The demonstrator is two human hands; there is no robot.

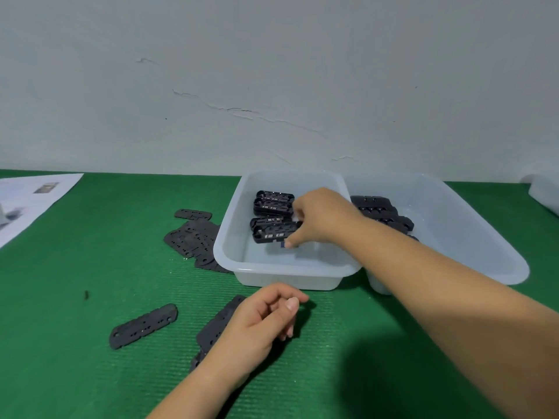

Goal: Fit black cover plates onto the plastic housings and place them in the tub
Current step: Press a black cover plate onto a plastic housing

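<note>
A rigid, probably light housing (273, 232) is being gripped at its right end by the right hand (320, 217) inside the left tub (287, 267). The left hand (260, 319) is being held loosely curled, holding nothing, over a near cover plate (216, 325).

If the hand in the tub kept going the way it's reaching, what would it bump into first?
The right hand reaches left inside the left tub and already grips the nearest housing. Going on, it would probably push that housing into the tub's left wall, though depth is hard to judge here.
</note>
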